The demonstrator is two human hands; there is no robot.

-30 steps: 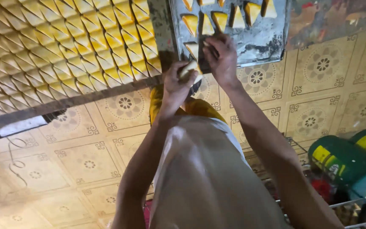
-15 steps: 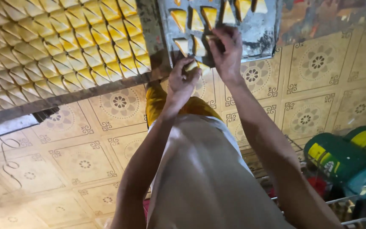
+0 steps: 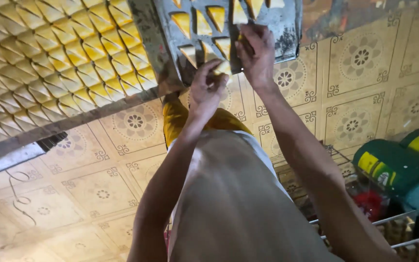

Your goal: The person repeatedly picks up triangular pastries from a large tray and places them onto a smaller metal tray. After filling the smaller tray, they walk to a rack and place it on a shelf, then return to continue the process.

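A dark metal tray (image 3: pixel 287 39) at the top centre carries several yellow triangular pastries (image 3: pixel 216 14). My left hand (image 3: pixel 207 90) pinches one yellow pastry piece (image 3: pixel 221 67) at the tray's near edge. My right hand (image 3: pixel 257 53) rests on the tray just to the right of it, fingers curled over a piece whose shape I cannot make out. A larger tray (image 3: pixel 88 119) to the left is packed with rows of the same folded yellow pastries (image 3: pixel 49 58).
Patterned yellow floor tiles (image 3: pixel 355 121) lie below. Green and yellow tins (image 3: pixel 394 170) sit on a wire rack (image 3: pixel 389 223) at the lower right. A grey flat object (image 3: pixel 15 157) and a thin cord (image 3: pixel 18 194) lie at the left.
My hands have shifted slightly up and right along the small tray's near edge. The left hand still pinches a pastry piece; the right hand has moved further onto the tray.
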